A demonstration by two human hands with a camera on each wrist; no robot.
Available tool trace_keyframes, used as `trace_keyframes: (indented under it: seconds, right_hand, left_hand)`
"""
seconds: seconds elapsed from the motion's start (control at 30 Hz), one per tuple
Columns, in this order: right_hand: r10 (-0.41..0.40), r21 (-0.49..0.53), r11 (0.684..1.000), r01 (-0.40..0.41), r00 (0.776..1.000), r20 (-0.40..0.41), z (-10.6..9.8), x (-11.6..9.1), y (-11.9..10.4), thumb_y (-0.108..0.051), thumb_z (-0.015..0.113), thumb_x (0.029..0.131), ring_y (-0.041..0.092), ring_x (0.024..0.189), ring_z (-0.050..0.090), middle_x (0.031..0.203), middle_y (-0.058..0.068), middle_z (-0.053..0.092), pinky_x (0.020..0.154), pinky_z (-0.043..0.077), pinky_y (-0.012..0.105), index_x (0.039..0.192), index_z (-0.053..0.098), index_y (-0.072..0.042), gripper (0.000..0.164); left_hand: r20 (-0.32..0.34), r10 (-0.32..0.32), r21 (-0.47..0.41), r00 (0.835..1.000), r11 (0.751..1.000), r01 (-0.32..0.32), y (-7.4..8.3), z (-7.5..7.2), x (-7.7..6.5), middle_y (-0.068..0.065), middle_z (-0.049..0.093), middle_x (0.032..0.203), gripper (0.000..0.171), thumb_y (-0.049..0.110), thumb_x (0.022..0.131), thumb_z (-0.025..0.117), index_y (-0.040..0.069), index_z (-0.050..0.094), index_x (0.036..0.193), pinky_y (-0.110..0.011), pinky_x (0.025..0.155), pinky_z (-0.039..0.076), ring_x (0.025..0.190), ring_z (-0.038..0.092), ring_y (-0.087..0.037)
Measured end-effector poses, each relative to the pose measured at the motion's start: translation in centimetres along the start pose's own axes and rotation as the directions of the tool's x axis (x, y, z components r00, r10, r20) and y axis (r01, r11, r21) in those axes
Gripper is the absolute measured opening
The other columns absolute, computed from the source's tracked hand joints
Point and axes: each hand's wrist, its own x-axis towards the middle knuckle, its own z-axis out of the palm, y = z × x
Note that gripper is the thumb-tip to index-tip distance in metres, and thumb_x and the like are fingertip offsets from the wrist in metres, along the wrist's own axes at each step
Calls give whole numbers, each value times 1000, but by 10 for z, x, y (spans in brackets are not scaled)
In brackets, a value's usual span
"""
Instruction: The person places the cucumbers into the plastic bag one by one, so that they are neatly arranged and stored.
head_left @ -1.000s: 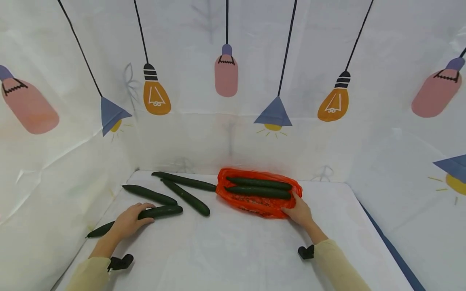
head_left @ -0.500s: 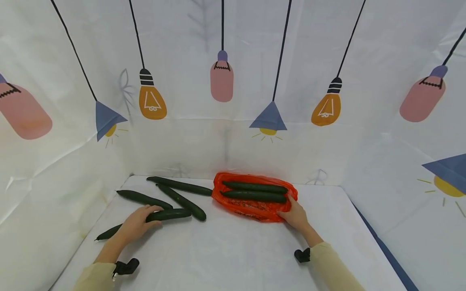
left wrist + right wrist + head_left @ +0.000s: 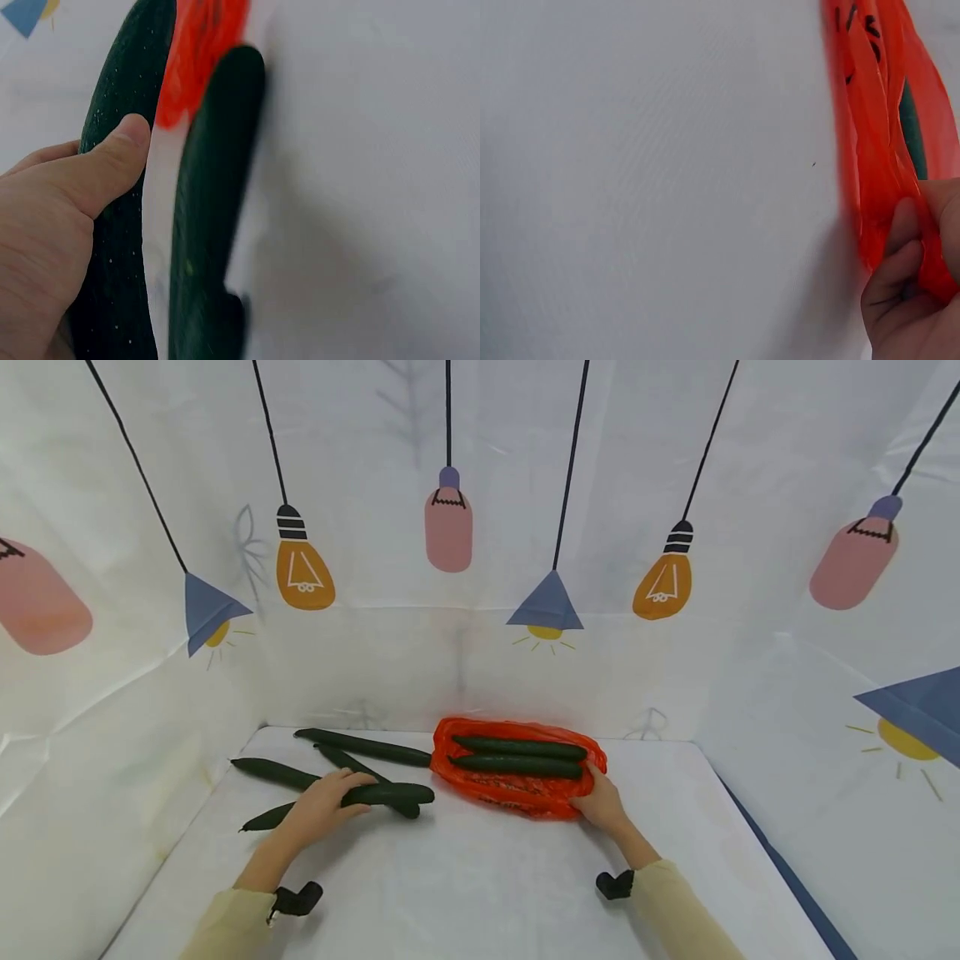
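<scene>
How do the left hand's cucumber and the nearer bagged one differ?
The left hand grips the held cucumber; the bagged cucumber lies in the red bag. In the head view, the held cucumber slants up rightward, the bagged cucumber dips slightly. Both are long and dark green.

Beige sleeves (image 3: 681, 906) (black wrist cameras (image 3: 298, 900)).

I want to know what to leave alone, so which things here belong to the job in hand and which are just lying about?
In the job:
cucumber gripped by the left hand
red bag held by the right hand
two cucumbers in the bag
three loose cucumbers, probably

Just there:
lamp pictures on the backdrop
black wrist gadgets
</scene>
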Motion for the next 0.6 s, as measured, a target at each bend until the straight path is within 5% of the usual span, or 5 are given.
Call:
trace_keyframes:
  seconds: [0.27, 0.43, 0.6]
  right_hand:
    - [67, 158, 985, -61, 997, -33, -2, -2, -1, 2, 60, 83, 39, 116, 41, 140, 28, 41, 87, 44, 45, 147, 33, 3, 69]
    - [93, 376, 924, -72, 995, -37, -6, -6, -6, 4, 56, 86, 36, 123, 32, 149, 24, 31, 87, 41, 35, 149, 34, 0, 66]
    - [117, 456, 885, -92, 993, -28, -6, -8, -7, 5, 56, 87, 33, 125, 28, 153, 20, 25, 78, 41, 25, 151, 32, -4, 68]
  left_hand:
    - [37, 133, 26, 991, 991, -134, 49, 10, 54, 5, 58, 100, 41, 34, 85, 75, 22, 63, 122, -42, 79, 47, 90, 55, -18]
    - [65, 150, -32, 986, 988, -149, 74, 12, 85, 1, 59, 106, 41, 30, 87, 74, 21, 62, 125, -42, 82, 46, 93, 55, -19]
    - [91, 165, -73, 982, 985, -159, 95, 19, 117, 2, 58, 111, 41, 31, 87, 74, 24, 61, 126, -40, 87, 47, 98, 56, -19]
